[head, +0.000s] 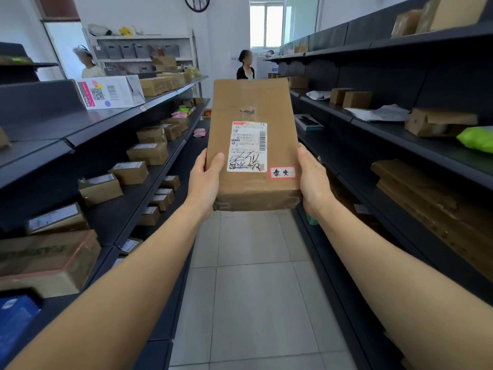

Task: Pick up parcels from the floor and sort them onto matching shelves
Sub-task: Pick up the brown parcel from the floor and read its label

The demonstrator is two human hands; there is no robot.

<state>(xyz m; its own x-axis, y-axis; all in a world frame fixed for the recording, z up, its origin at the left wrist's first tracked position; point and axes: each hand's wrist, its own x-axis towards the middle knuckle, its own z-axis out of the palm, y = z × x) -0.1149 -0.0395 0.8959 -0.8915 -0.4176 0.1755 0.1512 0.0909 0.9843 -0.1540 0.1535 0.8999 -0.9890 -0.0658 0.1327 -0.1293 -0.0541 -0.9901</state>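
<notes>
My left hand (206, 180) grips the left edge of the parcel (253, 145), thumb on its top face, fingers underneath. My right hand (313, 182) grips the right edge the same way. Parcel held up in mid-air at the middle of the aisle, long side pointing away from me, near end sagging a bit between my hands.

Parcel: flat brown cardboard, rectangular, creased, near edge crumpled, clear tape across the middle. White label (247, 146) on top with barcode and black handwriting; small red-bordered sticker (283, 172) beside it near my right thumb.

Room: floor (248, 289) of pale grey tiles, bare below the parcel, open aisle straight ahead. Dark metal shelves close on both sides. Left shelves (125, 188) carry many small brown boxes with white labels, spaced apart; a white box (112, 93) with QR code on the upper level. Right shelves (400, 134) hold fewer things: a few cardboard boxes, grey poly bags, a green bag (477, 138) at the edge, flattened cardboard lower down.

Two people stand at the far end.
</notes>
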